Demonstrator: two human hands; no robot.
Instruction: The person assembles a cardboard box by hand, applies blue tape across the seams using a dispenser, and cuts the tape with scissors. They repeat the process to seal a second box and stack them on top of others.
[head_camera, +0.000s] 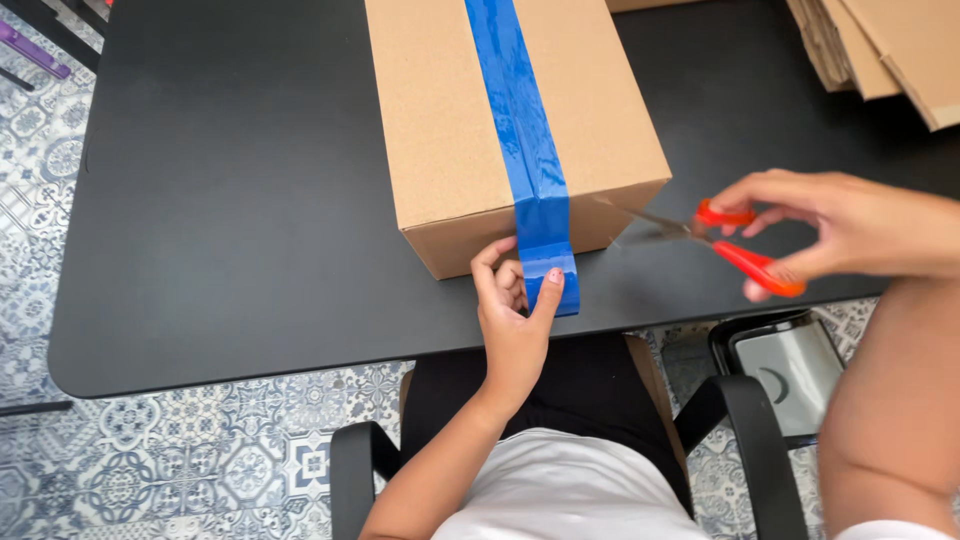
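A closed cardboard box (440, 110) stands on a black table (230, 200), sealed down its middle by a strip of blue tape (520, 110). The tape runs over the near edge and its loose end hangs past the box bottom. My left hand (512, 315) pinches that loose end between thumb and fingers, just under the box's near face. My right hand (850, 225) holds red-handled scissors (720, 240), blades open and pointing left toward the box's near right corner, a short way from the tape.
Flattened cardboard sheets (880, 45) lie at the table's far right corner. A black chair armrest (745, 420) and a dark bin with a grey lid (790, 360) sit below the table's right edge. Patterned floor tiles (200, 460) show beneath.
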